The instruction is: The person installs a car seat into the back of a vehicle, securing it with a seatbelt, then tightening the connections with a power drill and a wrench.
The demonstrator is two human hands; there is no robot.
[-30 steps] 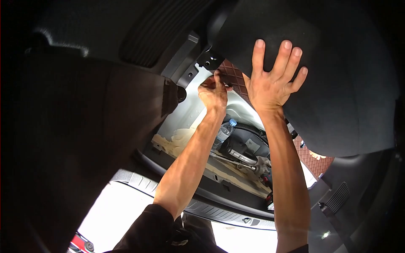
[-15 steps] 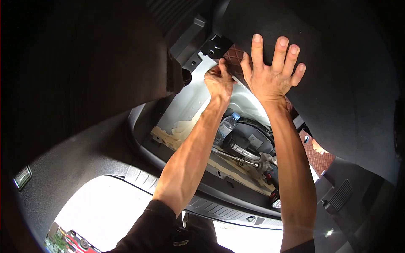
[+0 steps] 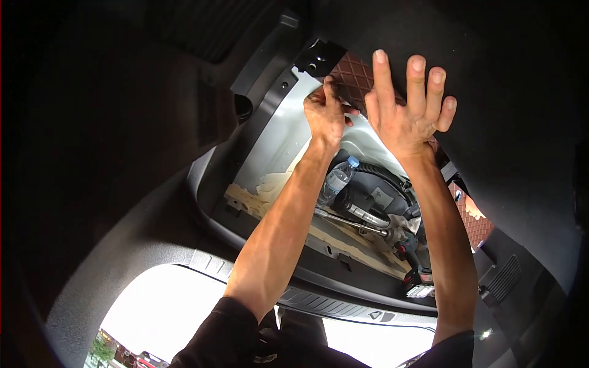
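My left hand is closed at the top of the pale metal cavity, beside a black bracket and the edge of a brown quilted mat. Its fingertips curl out of sight, so what they hold is hidden. Against a large dark panel, my right hand lies with fingers spread, its palm turned away from me. Brown quilted material shows between the two hands.
Below my wrists, the cavity holds a water bottle with a blue cap, a cordless power tool, a long metal bar and a black corrugated hose. A ribbed plastic sill runs along the near edge.
The view has shifted, so the cavity and both hands appear slightly farther right. My right thumb sits closer to its palm. Both hands stay at about the same places.
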